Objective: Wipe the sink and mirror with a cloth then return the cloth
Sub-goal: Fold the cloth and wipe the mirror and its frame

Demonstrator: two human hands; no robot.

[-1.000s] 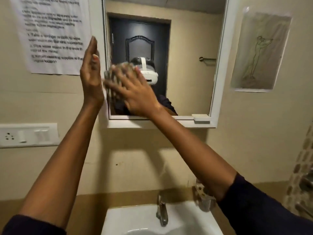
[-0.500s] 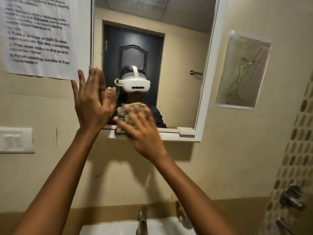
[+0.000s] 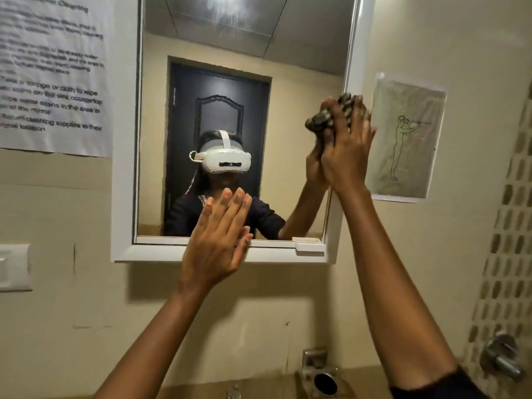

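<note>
A printed notice (image 3: 51, 73) hangs on the wall at the far left, overlapping the left side of the mirror's white frame; parts of it read "sponge or cloth to wipe", "sink countertop", "in the area in", "the mirror" and "cleaning supplies to their", the rest being too blurred to make out. Below it a white switch plate (image 3: 14, 267) sits at the left edge of the view. The mirror (image 3: 230, 82) reflects a dark panelled door and a person wearing a white headset. The left hand (image 3: 216, 243) is flat and unclenched, fingers straight and close together, palm toward the glass over the mirror's bottom edge; it grasps nothing. At the mirror's right edge, about halfway up, the right hand (image 3: 345, 148) presses the cloth (image 3: 325, 116) against the glass beside the frame. The cloth is a dark, crumpled wad under the spread fingers (image 3: 358, 110), bulging out beyond the fingertips above and to their left. Right of the frame, a paper sheet (image 3: 406, 139) taped to the wall bears a line drawing of a standing figure. A metal tap (image 3: 502, 358) shows at the lower right.
</note>
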